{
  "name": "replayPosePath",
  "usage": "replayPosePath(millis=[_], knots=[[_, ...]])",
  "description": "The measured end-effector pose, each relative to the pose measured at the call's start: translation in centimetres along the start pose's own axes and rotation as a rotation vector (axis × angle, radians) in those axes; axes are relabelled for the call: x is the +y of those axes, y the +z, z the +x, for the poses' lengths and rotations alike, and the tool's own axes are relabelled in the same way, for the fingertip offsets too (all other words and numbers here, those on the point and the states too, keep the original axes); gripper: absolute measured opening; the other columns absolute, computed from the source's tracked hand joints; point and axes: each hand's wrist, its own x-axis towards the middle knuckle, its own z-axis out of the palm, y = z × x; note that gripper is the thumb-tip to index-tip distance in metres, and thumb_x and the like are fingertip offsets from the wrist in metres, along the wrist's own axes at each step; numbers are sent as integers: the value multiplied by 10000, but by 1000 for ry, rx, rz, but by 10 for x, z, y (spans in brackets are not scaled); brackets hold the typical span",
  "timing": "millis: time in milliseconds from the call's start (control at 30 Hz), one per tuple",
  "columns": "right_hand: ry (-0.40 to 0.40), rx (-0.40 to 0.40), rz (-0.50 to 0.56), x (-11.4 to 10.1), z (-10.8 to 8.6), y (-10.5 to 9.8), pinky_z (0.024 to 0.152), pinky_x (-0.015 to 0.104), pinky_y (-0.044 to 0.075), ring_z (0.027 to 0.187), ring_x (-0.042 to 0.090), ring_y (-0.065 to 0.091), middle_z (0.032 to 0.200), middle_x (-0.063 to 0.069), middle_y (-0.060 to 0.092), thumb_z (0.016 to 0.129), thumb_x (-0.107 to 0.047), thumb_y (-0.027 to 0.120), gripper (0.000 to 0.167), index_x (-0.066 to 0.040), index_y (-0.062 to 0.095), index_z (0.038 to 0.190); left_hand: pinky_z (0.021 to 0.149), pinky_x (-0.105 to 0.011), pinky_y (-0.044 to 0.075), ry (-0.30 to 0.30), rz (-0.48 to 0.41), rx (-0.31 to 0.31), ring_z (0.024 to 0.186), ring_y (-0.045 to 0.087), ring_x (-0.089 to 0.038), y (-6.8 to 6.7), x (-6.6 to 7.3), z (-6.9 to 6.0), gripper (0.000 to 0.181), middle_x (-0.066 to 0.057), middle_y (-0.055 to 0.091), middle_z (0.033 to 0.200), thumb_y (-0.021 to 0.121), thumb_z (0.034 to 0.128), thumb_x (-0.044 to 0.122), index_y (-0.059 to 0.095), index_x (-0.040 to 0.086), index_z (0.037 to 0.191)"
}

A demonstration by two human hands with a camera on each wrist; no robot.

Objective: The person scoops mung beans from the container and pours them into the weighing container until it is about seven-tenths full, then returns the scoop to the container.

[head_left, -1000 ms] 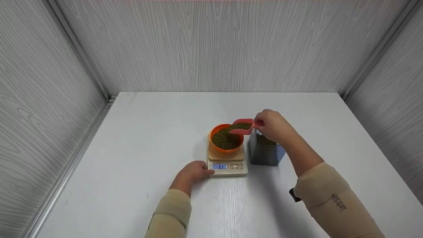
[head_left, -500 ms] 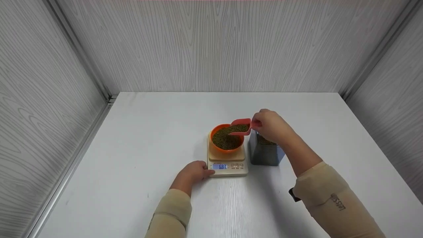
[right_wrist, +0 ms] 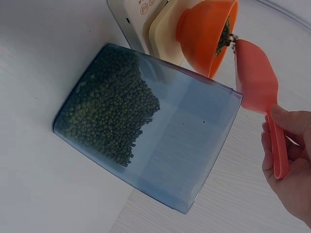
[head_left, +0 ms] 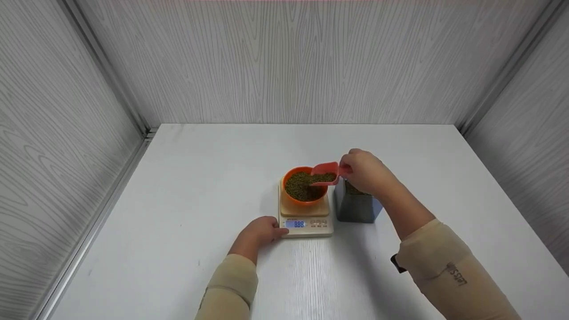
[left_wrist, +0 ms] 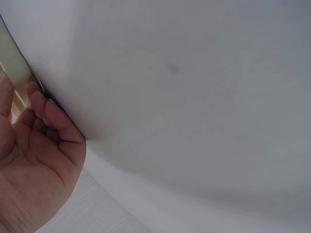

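My right hand [head_left: 365,171] grips the handle of a red scoop [right_wrist: 257,77], tilted over an orange bowl [right_wrist: 199,34]. Mung beans drop from the scoop's lip into the bowl, and some still lie in the scoop [head_left: 326,169]. The bowl, holding many mung beans [head_left: 302,189], sits on a cream kitchen scale [head_left: 306,231] with a lit display; its digits are blurred. At the scale's front left corner my left hand [head_left: 260,230] holds the edge, thumb on top and fingers curled at the side. In the left wrist view, the left hand [left_wrist: 43,150] partly hides the scale's edge [left_wrist: 14,58].
Right of the scale stands a clear bluish container [right_wrist: 184,131], partly filled with mung beans [right_wrist: 107,107]; the right hand partly covers it in the head view. Everything stands on a white table [head_left: 213,178], with grey wood-grain panels [head_left: 284,62] behind and on both sides.
The scoop has tipped further over the bowl, and its load has shrunk as beans pour out. The display's reading has changed. My left hand has stayed on the scale.
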Motion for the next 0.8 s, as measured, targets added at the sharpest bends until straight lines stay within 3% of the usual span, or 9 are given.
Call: replayPosePath(millis=[633, 800], knots=[[-92, 49, -180, -9, -5, -4, 739, 369, 490, 803, 242, 533, 852, 106, 573, 796, -2, 654, 127, -32, 656, 919, 661, -315, 384, -8, 14, -19, 721, 487, -172, 0, -2, 4, 298, -17, 521, 733, 604, 854, 409, 563, 121, 792], [-111, 66, -233, -10, -6, -1, 736, 374, 496, 834, 243, 537, 877, 101, 583, 790, -6, 664, 147, -44, 656, 932, 684, -327, 389, -17, -23, -20, 747, 494, -184, 1, -1, 2, 280, -24, 534, 756, 618, 846, 398, 574, 124, 814]])
